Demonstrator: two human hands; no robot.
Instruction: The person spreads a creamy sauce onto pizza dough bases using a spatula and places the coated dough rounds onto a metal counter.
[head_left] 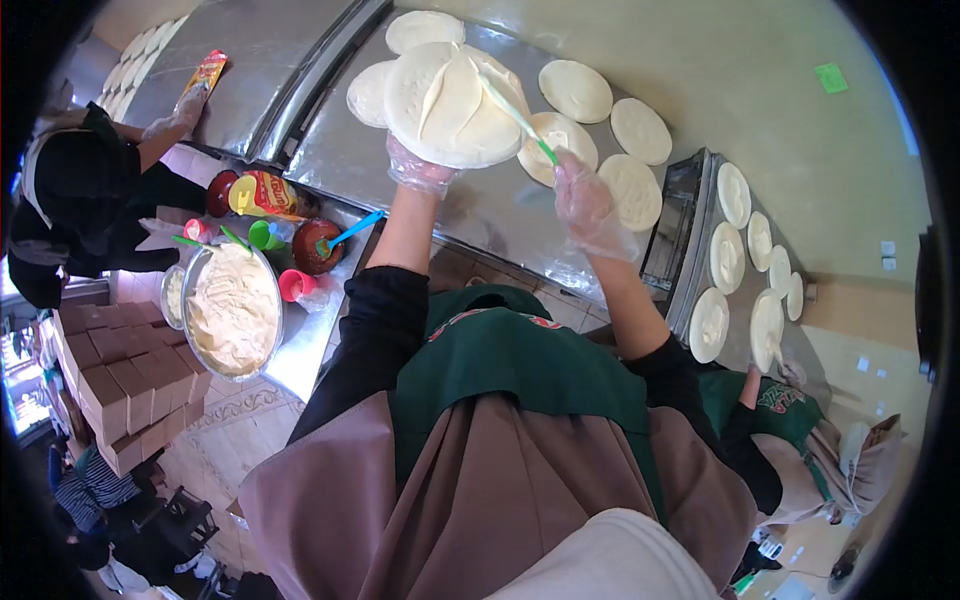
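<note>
My left hand (420, 173), in a clear plastic glove, holds up a round flat dough base (425, 105) from below; the base hides most of its fingers. Pale cream lies in streaks across the top of this base. My right hand (585, 197), gloved too, is closed round the green handle of a spatula (535, 138). The spatula's cream-coated blade rests on the right part of the held base. Below, on the metal table (490, 205), lie more dough rounds, one a cream-dabbed round (560, 145) near my right hand.
A large bowl of cream (235, 310) stands at left, beside a bowl of red sauce (318, 245) with a blue-handled utensil, cups and a yellow-red package (268, 195). Co-workers stand on both sides; the right one (775, 400) handles another round. Stacked boxes (130, 375) are lower left.
</note>
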